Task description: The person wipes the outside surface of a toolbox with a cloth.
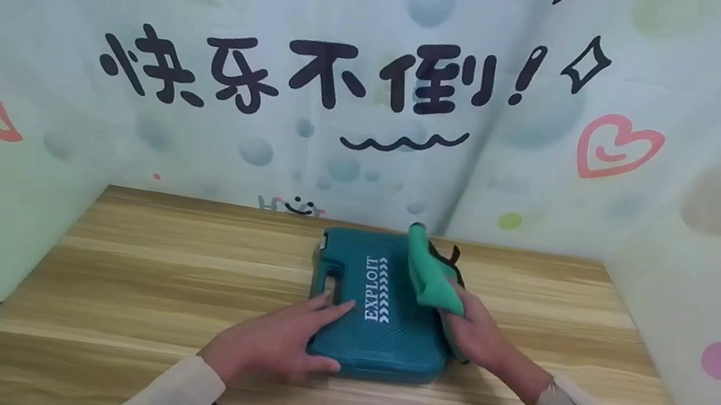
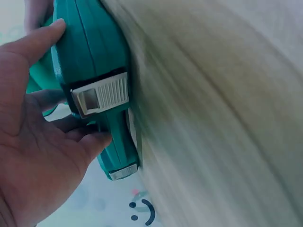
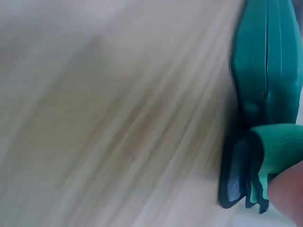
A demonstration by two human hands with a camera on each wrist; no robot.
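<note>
Teal plastic case (image 1: 394, 318) lies flat on the wooden table (image 1: 178, 275), its long axis running away from the person, its handle (image 1: 319, 281) along the left side. From where I stand, the left hand (image 1: 279, 340) is nearer that handle, fingers loosely spread and thumb by the near corner, touching more than gripping. Over at the opposite long side, the right hand (image 1: 477, 331) has its fingers curled round a green cloth (image 1: 425, 275) slanting over the case's right edge; whether it presses down, I can't tell.

hands (image 1: 279, 340): 2 | teal case (image 1: 381, 352): 1 | silver latches (image 2: 109, 94) showing: 2 | green cloth (image 1: 431, 281): 1 | pale sleeves (image 1: 182, 390): 2 | wooden tabletop (image 1: 178, 275): 1
</note>
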